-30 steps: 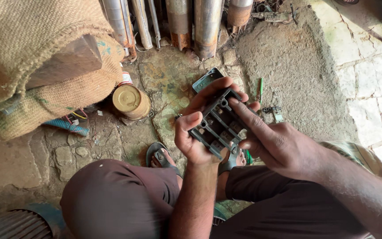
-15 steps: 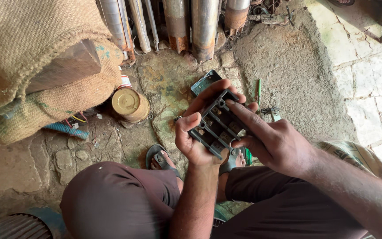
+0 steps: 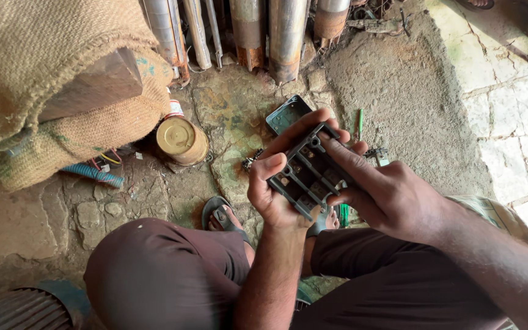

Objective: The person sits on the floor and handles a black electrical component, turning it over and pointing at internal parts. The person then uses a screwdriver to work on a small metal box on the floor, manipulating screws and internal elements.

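Note:
A dark grey plastic terminal block (image 3: 307, 173) with ribs and small metal contacts is tilted above my knees. My left hand (image 3: 276, 183) grips it from below, thumb on its near left corner and fingers curled over the far edge. My right hand (image 3: 386, 192) holds its right side, index finger pressed along the top face between the ribs. A dark flat cover plate (image 3: 285, 113) lies on the ground just beyond the block. A green-handled screwdriver (image 3: 359, 122) lies on the dirt to its right.
Several metal pipes (image 3: 285, 36) lean at the top. A burlap sack (image 3: 38, 79) fills the upper left, with a round brass-coloured tin (image 3: 180, 139) beside it. My sandalled foot (image 3: 221, 217) rests on the stone floor. A ribbed metal housing (image 3: 13, 311) sits bottom left.
The block and both hands have shifted slightly; my right index finger has slid along the block's top face. Nothing was picked up or let go.

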